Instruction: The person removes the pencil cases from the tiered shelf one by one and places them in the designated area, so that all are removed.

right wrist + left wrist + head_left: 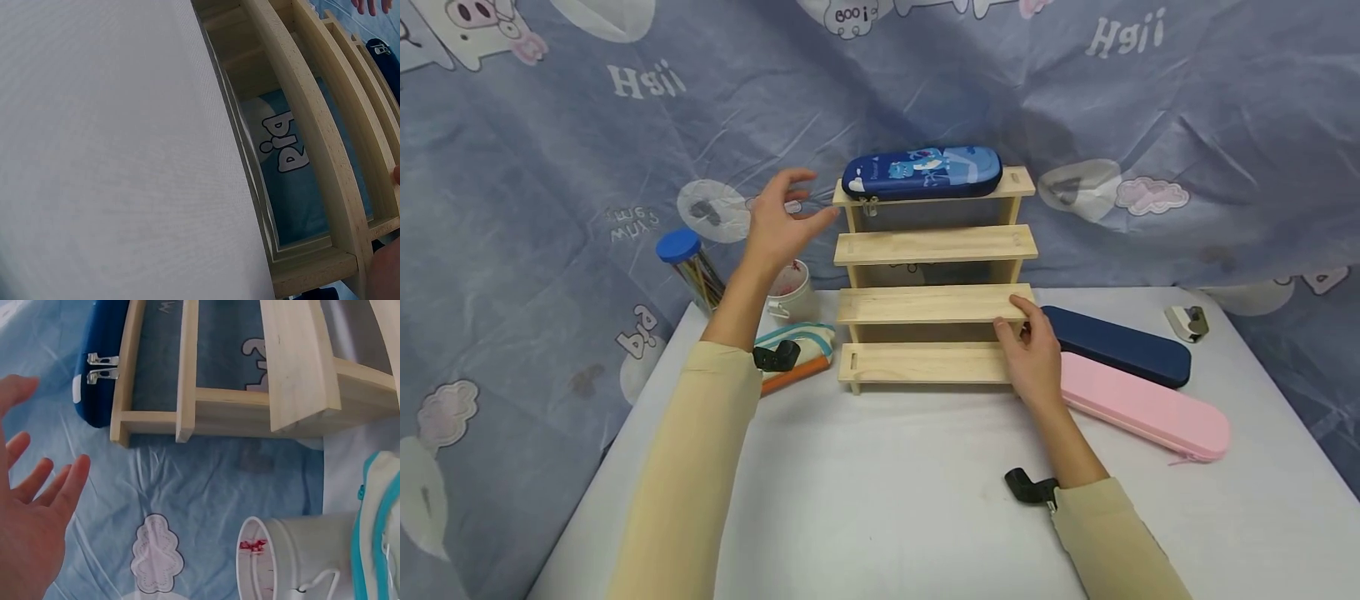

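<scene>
While the right hand (pixel 1036 350) grips the wooden rack (pixel 934 304) at its 3 o'clock end, the left hand (pixel 781 223) hovers open.
Rack looks stiff and light; the blue pencil case (pixel 922 173) at 12 o'clock could slide, so I'd hold both end posts.

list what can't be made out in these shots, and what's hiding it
- Right hand, head view: its fingertips go behind the rack end, so the grip is unclear; the right wrist view cuts the hand off at the edge.
- Mug: left arm covers part of it; contents unseen.
- Striped pouch: partly behind the wrist camera mount.
- Navy case: near end hidden behind the right hand.
- Blue case print: too small to read.
</scene>
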A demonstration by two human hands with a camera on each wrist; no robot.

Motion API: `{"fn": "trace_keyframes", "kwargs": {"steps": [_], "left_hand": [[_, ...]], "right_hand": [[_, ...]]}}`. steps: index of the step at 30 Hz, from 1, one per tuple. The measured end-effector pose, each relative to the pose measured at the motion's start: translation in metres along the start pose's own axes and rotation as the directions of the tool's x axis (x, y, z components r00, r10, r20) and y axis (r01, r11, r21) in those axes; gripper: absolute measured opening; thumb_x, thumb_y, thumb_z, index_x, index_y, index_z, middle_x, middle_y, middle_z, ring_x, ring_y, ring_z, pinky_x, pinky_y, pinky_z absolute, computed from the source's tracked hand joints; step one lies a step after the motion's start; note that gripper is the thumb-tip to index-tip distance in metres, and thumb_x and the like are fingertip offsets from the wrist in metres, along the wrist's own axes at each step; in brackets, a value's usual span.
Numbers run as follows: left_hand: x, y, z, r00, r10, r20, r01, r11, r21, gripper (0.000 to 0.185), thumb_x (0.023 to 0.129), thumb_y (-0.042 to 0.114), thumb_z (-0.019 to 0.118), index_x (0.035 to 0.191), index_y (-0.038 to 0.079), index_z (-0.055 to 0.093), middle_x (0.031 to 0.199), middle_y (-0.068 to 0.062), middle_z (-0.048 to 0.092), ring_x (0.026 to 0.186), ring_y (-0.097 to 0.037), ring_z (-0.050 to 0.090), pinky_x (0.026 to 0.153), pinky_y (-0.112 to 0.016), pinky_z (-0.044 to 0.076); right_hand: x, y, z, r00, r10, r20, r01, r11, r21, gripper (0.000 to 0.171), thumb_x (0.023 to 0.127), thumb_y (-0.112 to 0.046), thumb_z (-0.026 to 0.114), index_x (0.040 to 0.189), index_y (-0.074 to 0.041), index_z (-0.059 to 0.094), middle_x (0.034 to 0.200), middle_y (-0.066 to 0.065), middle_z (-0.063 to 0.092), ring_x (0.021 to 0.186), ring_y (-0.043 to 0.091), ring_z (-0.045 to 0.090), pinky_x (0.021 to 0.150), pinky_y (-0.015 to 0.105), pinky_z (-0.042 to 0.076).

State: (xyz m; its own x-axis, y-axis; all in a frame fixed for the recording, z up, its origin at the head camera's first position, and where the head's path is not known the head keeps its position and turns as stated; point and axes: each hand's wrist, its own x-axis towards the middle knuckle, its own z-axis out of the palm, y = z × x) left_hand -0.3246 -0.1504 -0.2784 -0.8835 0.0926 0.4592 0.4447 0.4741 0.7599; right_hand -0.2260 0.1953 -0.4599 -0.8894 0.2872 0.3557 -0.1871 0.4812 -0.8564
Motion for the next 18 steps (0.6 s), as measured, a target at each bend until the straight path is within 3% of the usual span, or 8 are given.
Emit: {"fn": "trace_keyframes", "kwargs": {"steps": [10, 18], "left_hand": [[0.013, 0.012, 0.015, 0.996, -0.051, 0.071, 0.046, 0.997, 0.065, 0.068, 0.078, 0.043, 0.078, 0.136, 0.027, 0.048, 0.145, 0.01, 0.036, 0.131, -0.01, 0.037, 0.094, -0.03, 0.046], [0.026, 0.019, 0.025, 0.988, -0.083, 0.126, 0.063, 0.986, 0.155, 0.076, 0.078, 0.048, 0.076, 0.142, 0.028, 0.04, 0.147, 0.008, 0.033, 0.134, -0.015, 0.034, 0.098, -0.028, 0.043]], "right_hand": [[-0.003, 0.002, -0.001, 1.0, 0.005, 0.003, -0.005, 1.0, 0.006, 0.048, 0.093, -0.046, 0.059, 0.137, -0.029, 0.052, 0.13, 0.002, 0.052, 0.109, 0.022, 0.05, 0.094, 0.042, 0.042], [-0.001, -0.001, -0.001, 1.0, 0.0, -0.002, 0.0, 1.0, 0.0, 0.048, 0.092, -0.047, 0.059, 0.137, -0.029, 0.052, 0.123, 0.002, 0.054, 0.102, 0.022, 0.05, 0.089, 0.041, 0.041]]}}
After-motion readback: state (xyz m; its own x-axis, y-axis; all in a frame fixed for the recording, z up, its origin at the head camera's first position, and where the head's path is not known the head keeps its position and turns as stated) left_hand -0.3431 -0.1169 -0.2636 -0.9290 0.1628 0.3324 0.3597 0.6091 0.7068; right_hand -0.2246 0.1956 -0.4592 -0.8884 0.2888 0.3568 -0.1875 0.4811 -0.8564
